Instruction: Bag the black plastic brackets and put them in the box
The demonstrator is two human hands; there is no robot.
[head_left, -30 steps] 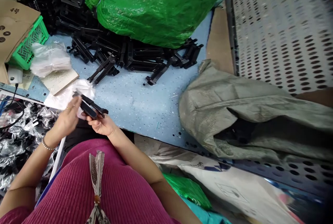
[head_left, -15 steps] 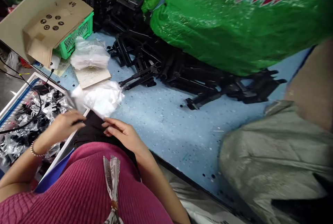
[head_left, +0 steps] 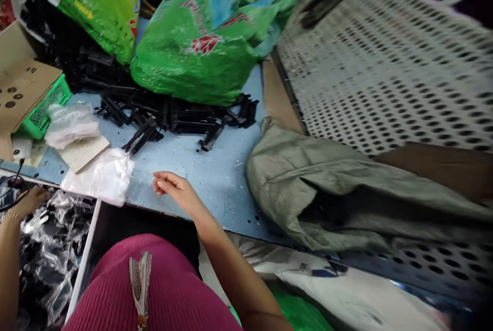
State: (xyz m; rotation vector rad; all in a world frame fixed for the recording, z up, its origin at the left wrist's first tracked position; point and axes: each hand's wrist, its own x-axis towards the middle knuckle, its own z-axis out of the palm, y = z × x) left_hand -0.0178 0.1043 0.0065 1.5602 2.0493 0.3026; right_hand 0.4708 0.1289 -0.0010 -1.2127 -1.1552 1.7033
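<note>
Parts [head_left: 181, 120] in black lie in a long heap across the back of the blue table [head_left: 202, 179], along the foot of a big green bag [head_left: 181, 72]; 1 of them at the heap's front angles out toward the near edge. More black pieces, wrapped in clear film, fill a white-rimmed bin [head_left: 82, 272] at the lower left. The left hand [head_left: 34, 200] is at the far end of that bin, by the wrapped pieces [head_left: 54, 254]; it is blurred, and whether it grasps anything I cannot tell. The right hand [head_left: 172, 186] shows over the table's near side, fingers loosely curled and released. Between the 2 hands, a pile of clear bags [head_left: 100, 177] lies at the table's front edge, beside a flat board [head_left: 85, 150]; a second bundle [head_left: 72, 125] overlaps the board's far end. Behind sits a green basket [head_left: 50, 105] with cardboard [head_left: 26, 87] over it. At right, a grey-green sack [head_left: 277, 167] slumps on the table.
</note>
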